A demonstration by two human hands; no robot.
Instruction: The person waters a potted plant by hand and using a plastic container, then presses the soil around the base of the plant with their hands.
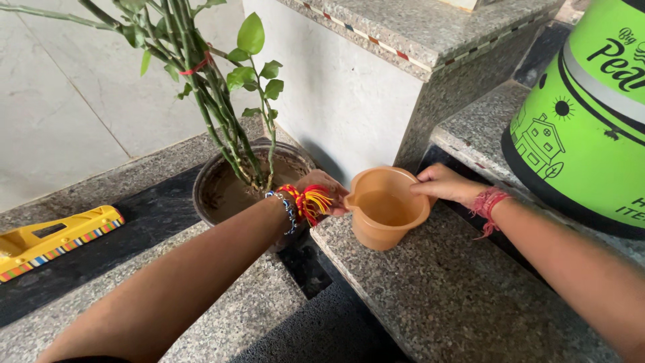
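An orange plastic mug (384, 208) with water in it stands on a grey granite stair step (443, 296). My left hand (324, 188) grips its left rim near the spout; the wrist wears beads and red-yellow threads. My right hand (447, 183) pinches the right rim, a red thread around its wrist. Just left of the mug is a dark round plant pot (215, 185) with wet soil and a tall green-stemmed plant (222, 101).
A large green and black bucket (584, 128) stands on the higher step at right. A yellow tool with a striped edge (54, 238) lies on the floor at left. Stair risers and a white tiled wall (67, 101) close off the back.
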